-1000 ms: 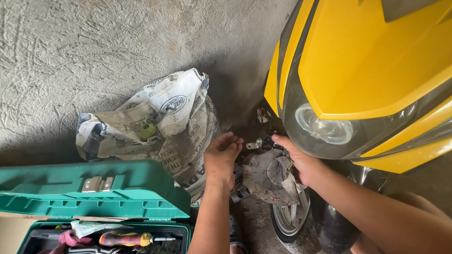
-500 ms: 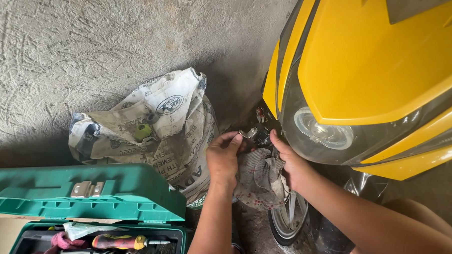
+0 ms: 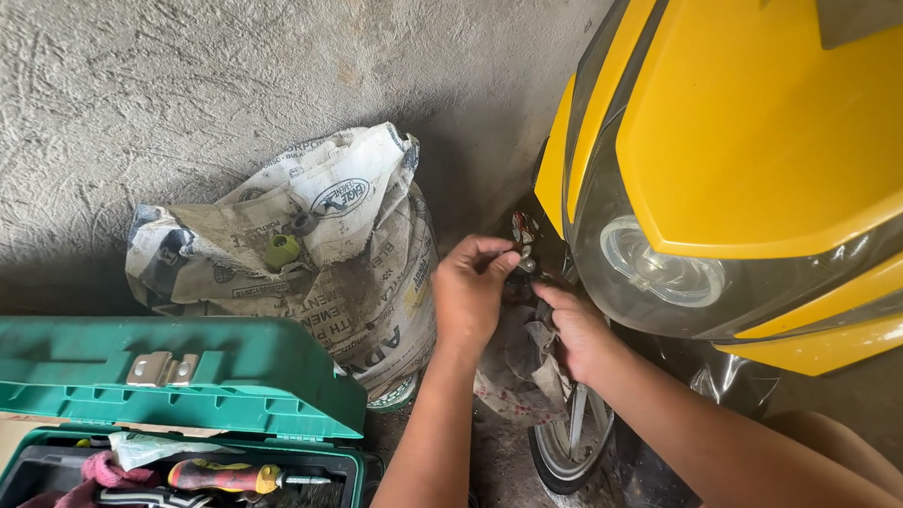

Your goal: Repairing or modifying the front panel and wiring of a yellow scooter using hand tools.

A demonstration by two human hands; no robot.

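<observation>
— Where are the hands?
— Both are tucked under the nose of the yellow scooter (image 3: 767,123), just left of its round headlight (image 3: 662,267). The left hand (image 3: 473,288) has its fingers (image 3: 497,257) pinched together on a small metal part (image 3: 525,265) right at the scooter's front edge. It is too small to say what kind of part it is.
— And the other one?
— The right hand (image 3: 574,330) sits just below that part, fingers curled around a grimy grey rag (image 3: 520,367) that hangs down in front of the scooter's front wheel (image 3: 568,445). Its fingertips reach up towards the same metal part; whether they touch it, I cannot tell.
— What lies around the scooter?
— To its left, a crumpled printed sack (image 3: 311,249) slumps against the rough plaster wall (image 3: 215,82), with a small green cap (image 3: 281,252) lying on it. Further left of the scooter and lower, a green toolbox (image 3: 166,379) stands open. Inside it, a screwdriver (image 3: 229,477) with a red and yellow handle lies beside a pink cloth (image 3: 65,503).
</observation>
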